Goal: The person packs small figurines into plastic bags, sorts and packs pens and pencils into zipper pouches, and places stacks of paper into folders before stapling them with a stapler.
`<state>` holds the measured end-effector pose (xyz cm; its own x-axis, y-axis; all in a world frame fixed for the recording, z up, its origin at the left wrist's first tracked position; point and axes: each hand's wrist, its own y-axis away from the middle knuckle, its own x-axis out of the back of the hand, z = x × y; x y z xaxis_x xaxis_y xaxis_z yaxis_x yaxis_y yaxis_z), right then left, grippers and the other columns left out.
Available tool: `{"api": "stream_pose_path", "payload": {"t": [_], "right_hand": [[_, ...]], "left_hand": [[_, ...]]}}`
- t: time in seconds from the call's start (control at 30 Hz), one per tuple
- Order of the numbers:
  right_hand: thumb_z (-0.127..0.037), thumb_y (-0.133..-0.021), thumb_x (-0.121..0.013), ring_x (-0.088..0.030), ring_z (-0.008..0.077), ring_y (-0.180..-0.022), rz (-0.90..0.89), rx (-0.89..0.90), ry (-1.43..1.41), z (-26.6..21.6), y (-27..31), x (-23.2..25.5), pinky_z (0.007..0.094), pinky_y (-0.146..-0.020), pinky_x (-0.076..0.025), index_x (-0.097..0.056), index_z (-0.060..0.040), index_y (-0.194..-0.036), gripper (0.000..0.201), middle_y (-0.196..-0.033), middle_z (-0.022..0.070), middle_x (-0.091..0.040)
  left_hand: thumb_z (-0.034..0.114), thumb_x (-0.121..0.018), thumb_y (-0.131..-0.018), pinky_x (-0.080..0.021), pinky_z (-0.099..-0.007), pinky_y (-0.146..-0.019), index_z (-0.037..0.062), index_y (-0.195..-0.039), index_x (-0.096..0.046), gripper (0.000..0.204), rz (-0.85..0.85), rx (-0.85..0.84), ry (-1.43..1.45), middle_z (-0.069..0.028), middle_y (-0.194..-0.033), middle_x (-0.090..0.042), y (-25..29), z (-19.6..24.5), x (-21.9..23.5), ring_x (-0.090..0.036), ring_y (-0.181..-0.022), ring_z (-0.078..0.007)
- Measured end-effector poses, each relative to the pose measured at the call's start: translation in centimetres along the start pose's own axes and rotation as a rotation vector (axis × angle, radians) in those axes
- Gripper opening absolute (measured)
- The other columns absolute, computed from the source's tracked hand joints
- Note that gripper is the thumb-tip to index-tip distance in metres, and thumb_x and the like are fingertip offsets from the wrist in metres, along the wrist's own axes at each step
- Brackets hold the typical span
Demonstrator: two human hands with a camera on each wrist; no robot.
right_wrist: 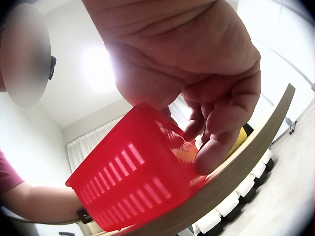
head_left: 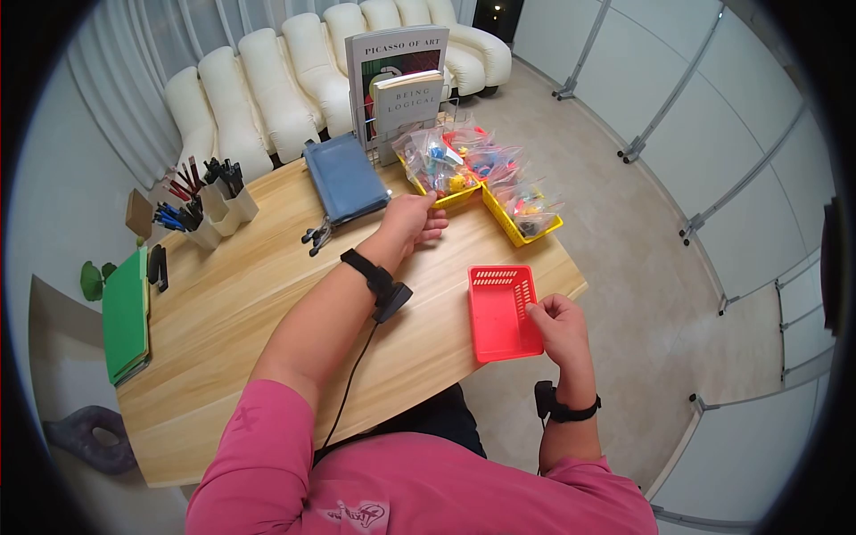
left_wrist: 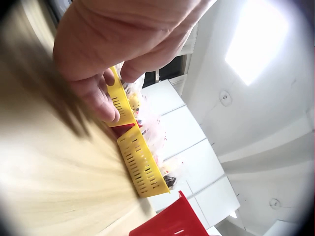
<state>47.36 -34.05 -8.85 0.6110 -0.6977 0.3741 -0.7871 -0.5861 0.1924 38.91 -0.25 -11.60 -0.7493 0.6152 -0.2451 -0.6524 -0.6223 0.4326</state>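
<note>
where a blue pouch (head_left: pixel 346 178) is laid, "picasso of art" (head_left: pixel 399 53) is partly hidden by "being logical" (head_left: pixel 408 111); by the left hand (head_left: pixel 413 221) a yellow basket (head_left: pixel 459 198) is reached, whether gripped cannot be told; a red basket (head_left: pixel 499 328) at the table's (head_left: pixel 428 308) edge is pinched by the right hand (head_left: pixel 563 332).

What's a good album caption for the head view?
Right hand grips a red basket; left hand is at a yellow basket of plastic bags.
</note>
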Motion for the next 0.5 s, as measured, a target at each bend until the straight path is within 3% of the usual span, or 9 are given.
{"api": "stream_pose_path", "payload": {"t": [0.17, 0.2, 0.37, 0.43, 0.5], "right_hand": [[-0.024, -0.097, -0.079, -0.066, 0.0136, -0.066, 0.075, 0.099, 0.16, -0.5, -1.9, -1.1, 0.032, -0.063, -0.055, -0.072, 0.0012, -0.089, 0.027, -0.077, 0.0078, -0.074], [-0.027, -0.097, -0.078, -0.072, 0.0199, -0.07, 0.076, 0.121, 0.251, -0.7, -2.6, -1.2, 0.0354, -0.068, -0.057, -0.075, 0.0012, -0.093, 0.029, -0.082, 0.013, -0.077], [-0.034, -0.097, -0.079, -0.076, 0.0279, -0.085, 0.228, 0.217, 0.303, -3.5, -4.5, -2.8, 0.0397, -0.077, -0.059, -0.077, -0.0014, -0.099, 0.032, -0.095, 0.0144, -0.078], [-0.035, -0.094, -0.081, -0.075, 0.0301, -0.093, 0.411, 0.43, 0.455, -5.0, -2.7, -3.1, 0.0413, -0.081, -0.059, -0.077, -0.0028, -0.106, 0.035, -0.105, 0.0141, -0.076], [-0.036, -0.092, -0.082, -0.074, 0.0315, -0.096, 0.341, 0.535, 0.475, -6.0, 0.1, -3.7, 0.0426, -0.082, -0.059, -0.077, -0.0043, -0.11, 0.036, -0.107, 0.0141, -0.074]], "left_hand": [[0.036, -0.056, -0.113, -0.065, -0.0369, -0.074, 0.006, -0.129, -0.056, 0.034, -0.003, 0.045, 0.054, -0.0141, -0.113, -0.075, 4.0, 1.4, 2.0, -0.077, -0.093, -0.0245], [0.037, -0.056, -0.113, -0.064, -0.0371, -0.076, 0.0071, -0.13, -0.055, 0.034, -0.031, 0.034, 0.06, -0.0139, -0.114, -0.075, 4.7, 1.3, 2.6, -0.076, -0.096, -0.0246], [0.038, -0.058, -0.111, -0.062, -0.0365, -0.078, 0.01, -0.126, -0.058, 0.031, -0.122, -0.021, 0.037, -0.0116, -0.117, -0.075, 11.2, 2.7, 4.7, -0.075, -0.101, -0.0226], [0.038, -0.059, -0.111, -0.063, -0.0354, -0.076, 0.0112, -0.124, -0.06, 0.029, -0.154, -0.052, 0.031, -0.0108, -0.117, -0.075, 14.1, 3.2, 6.6, -0.076, -0.098, -0.0222], [0.038, -0.058, -0.111, -0.063, -0.0342, -0.073, 0.0121, -0.123, -0.061, 0.028, -0.163, -0.129, -0.034, -0.0109, -0.116, -0.075, 17.9, 4.4, 8.5, -0.077, -0.094, -0.0223]]}}
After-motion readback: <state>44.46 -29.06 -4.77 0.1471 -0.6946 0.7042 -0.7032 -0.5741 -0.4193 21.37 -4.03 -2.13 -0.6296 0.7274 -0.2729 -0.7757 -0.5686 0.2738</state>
